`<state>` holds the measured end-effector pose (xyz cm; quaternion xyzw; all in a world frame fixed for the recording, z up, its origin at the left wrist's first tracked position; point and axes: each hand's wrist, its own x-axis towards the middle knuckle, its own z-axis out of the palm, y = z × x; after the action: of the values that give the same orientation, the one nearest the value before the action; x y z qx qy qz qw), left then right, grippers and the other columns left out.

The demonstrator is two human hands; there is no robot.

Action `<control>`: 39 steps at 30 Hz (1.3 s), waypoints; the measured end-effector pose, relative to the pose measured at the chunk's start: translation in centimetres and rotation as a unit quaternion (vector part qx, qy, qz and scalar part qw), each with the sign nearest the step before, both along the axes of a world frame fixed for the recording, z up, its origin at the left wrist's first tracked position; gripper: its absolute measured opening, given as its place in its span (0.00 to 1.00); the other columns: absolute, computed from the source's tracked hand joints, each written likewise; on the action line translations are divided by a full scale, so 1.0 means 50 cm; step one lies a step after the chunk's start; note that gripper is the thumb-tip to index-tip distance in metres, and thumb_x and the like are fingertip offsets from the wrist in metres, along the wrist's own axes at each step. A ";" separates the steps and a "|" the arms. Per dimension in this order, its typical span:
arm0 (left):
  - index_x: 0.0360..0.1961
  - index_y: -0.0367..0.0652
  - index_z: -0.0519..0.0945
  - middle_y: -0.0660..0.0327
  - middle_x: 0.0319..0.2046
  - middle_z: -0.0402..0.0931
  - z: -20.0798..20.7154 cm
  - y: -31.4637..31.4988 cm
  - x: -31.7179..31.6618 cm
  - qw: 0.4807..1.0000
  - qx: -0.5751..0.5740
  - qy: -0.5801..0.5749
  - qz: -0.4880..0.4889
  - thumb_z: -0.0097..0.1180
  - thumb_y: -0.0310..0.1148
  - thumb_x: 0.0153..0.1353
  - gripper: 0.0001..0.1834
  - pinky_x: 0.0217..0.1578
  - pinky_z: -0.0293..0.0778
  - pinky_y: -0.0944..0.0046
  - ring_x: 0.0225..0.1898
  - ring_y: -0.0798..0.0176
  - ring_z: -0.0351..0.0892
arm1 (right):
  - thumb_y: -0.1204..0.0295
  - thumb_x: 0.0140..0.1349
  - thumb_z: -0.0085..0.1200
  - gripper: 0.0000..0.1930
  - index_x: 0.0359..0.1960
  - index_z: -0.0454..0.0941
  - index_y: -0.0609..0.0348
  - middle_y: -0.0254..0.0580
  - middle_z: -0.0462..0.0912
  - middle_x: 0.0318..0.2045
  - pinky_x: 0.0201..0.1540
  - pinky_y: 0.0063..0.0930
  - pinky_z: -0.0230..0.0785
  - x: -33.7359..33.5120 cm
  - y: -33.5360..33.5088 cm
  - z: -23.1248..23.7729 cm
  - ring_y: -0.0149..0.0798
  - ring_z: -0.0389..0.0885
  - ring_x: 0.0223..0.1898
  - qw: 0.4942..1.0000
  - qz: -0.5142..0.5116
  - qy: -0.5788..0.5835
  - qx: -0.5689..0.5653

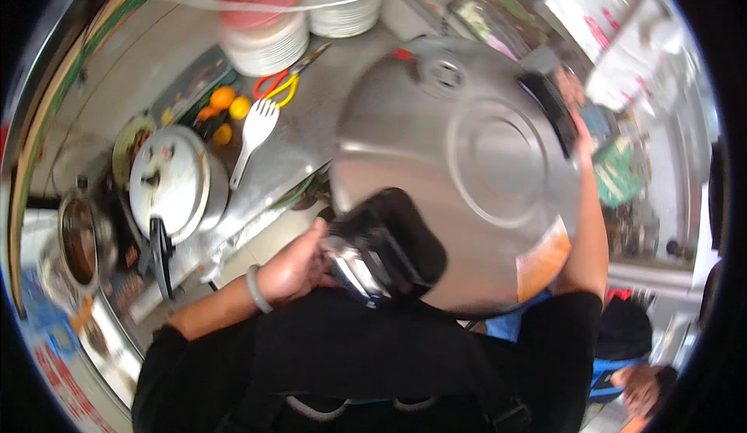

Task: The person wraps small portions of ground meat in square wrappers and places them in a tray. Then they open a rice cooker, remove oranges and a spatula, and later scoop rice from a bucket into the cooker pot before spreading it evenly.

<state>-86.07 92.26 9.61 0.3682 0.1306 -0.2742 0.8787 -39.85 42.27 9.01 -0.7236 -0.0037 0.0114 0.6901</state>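
A large round stainless-steel cooker point(405, 149), which looks like a big rice cooker, fills the space in front of my body. Its top has ringed ridges and a small round vent. My left hand point(299, 262) is closed on the black and chrome fitting point(397, 242) at its near left; part of the fingers is hidden behind it. At the far right edge sits a black handle point(548, 110), and my right hand point(574, 106) grips it with the arm reaching round the rim. The cooker is slightly blurred, and what bears its weight cannot be made out.
A metal counter point(311, 106) at the left carries a pressure cooker point(167, 184), a white slotted server point(255, 133), scissors point(284, 87), oranges point(222, 98) and stacked white plates point(268, 44). White bags point(607, 36) lie far right. Another person point(622, 347) is at lower right.
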 end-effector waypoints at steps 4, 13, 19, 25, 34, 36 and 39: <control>0.66 0.48 0.67 0.59 0.61 0.73 -0.038 -0.079 -0.028 0.995 -0.053 0.068 -0.047 0.29 0.62 0.74 0.34 0.60 0.69 0.48 0.61 0.56 0.73 | 0.63 0.75 0.43 0.25 0.67 0.67 0.66 0.44 0.69 0.67 0.74 0.33 0.49 0.007 -0.204 -0.078 0.38 0.64 0.69 0.995 0.061 -0.024 -0.076; 0.60 0.52 0.73 0.59 0.58 0.75 -0.198 -0.153 -0.033 0.961 -0.058 0.272 -0.006 0.41 0.55 0.68 0.27 0.60 0.68 0.40 0.62 0.54 0.71 | 0.58 0.65 0.57 0.19 0.49 0.83 0.59 0.37 0.85 0.47 0.58 0.31 0.70 -0.121 -0.160 -0.267 0.36 0.81 0.50 0.986 0.076 0.146 0.022; 0.56 0.46 0.75 0.55 0.51 0.78 -0.353 -0.143 -0.005 0.946 -0.007 0.325 0.020 0.39 0.51 0.67 0.26 0.53 0.74 0.39 0.52 0.51 0.78 | 0.54 0.60 0.57 0.20 0.45 0.83 0.57 0.39 0.87 0.40 0.49 0.35 0.76 -0.201 -0.037 -0.374 0.41 0.84 0.42 0.954 0.054 0.280 0.091; 0.53 0.44 0.75 0.53 0.49 0.78 -0.442 -0.154 0.000 0.940 0.004 0.341 0.017 0.38 0.48 0.67 0.24 0.51 0.77 0.41 0.50 0.50 0.78 | 0.47 0.58 0.57 0.29 0.50 0.82 0.61 0.46 0.86 0.44 0.51 0.37 0.76 -0.227 0.004 -0.480 0.46 0.84 0.45 0.897 -0.018 0.433 0.085; 0.59 0.45 0.71 0.55 0.57 0.74 -0.489 -0.182 -0.017 0.947 -0.010 0.320 -0.024 0.37 0.46 0.69 0.24 0.57 0.72 0.42 0.57 0.49 0.73 | 0.41 0.62 0.53 0.36 0.60 0.76 0.59 0.46 0.82 0.54 0.59 0.40 0.71 -0.213 -0.015 -0.555 0.47 0.81 0.53 0.898 0.030 0.429 0.093; 0.61 0.47 0.70 0.56 0.59 0.72 -0.502 -0.190 -0.020 0.943 -0.024 0.332 -0.027 0.38 0.46 0.69 0.25 0.58 0.70 0.41 0.58 0.50 0.72 | 0.41 0.62 0.53 0.36 0.61 0.75 0.59 0.45 0.81 0.55 0.58 0.39 0.71 -0.204 -0.006 -0.548 0.45 0.80 0.54 0.907 0.050 0.412 0.076; 0.62 0.48 0.70 0.58 0.60 0.71 -0.519 -0.197 -0.024 0.940 -0.009 0.341 -0.004 0.39 0.46 0.69 0.25 0.58 0.69 0.41 0.59 0.50 0.71 | 0.40 0.64 0.53 0.37 0.62 0.73 0.59 0.43 0.80 0.56 0.56 0.37 0.72 -0.198 0.010 -0.529 0.43 0.79 0.55 0.912 0.045 0.407 0.025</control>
<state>-87.28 82.42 -16.32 0.2449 0.4189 -0.3879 0.7836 -49.74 42.77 -17.46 -0.6380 0.2446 0.3355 0.6485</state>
